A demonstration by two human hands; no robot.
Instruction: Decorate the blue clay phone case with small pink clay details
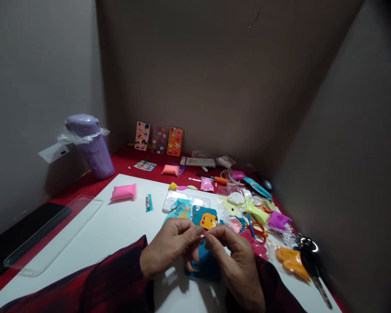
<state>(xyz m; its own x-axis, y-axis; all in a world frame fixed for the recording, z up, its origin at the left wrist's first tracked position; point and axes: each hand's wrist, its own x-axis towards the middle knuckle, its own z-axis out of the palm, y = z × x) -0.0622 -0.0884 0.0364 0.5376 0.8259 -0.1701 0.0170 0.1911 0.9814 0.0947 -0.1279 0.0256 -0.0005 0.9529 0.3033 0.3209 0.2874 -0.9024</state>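
Fingertips together, my left hand (169, 245) and my right hand (237, 263) meet over the white board. A tiny pale piece (202, 236) shows between their pinched fingers; its kind is too small to tell. Beneath them lies a dark blue phone case (207, 261) with an orange clay face (209, 221) near its top. My hands hide part of the case. Just behind my left hand sits a light blue printed card (181, 208), overlapping a clear case (170, 201).
Pink clay packs (124, 192), red-handled scissors (259, 232), an orange clay bag (291, 262) and keys (316, 269) lie around the white board (101, 234). A purple bottle (96, 152) stands left. Decorated cases (175, 141) lean on the back wall.
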